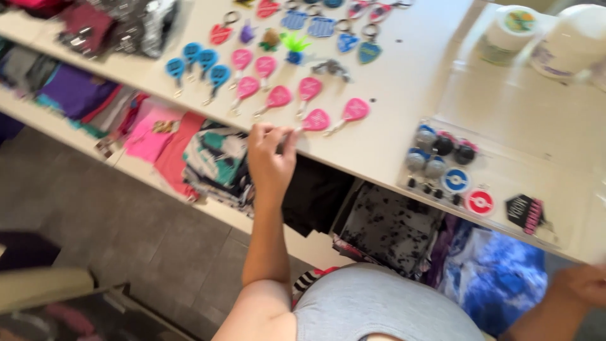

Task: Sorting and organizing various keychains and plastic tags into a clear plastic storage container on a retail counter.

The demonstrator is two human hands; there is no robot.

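Your left hand pinches a pink keychain at the table edge; your right hand's fingers are out of view.

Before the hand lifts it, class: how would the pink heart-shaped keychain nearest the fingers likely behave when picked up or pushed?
The pink heart keychain looks thin and flat, so probably light and stiff. Lying flat on the white table, it should slide rather than roll. Its metal end by the left hand would likely dangle loosely.

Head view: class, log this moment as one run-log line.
left hand: touching pink keychain at table edge | right hand: off table, empty-looking | nearby: blue keychains, folded clothes on shelf below
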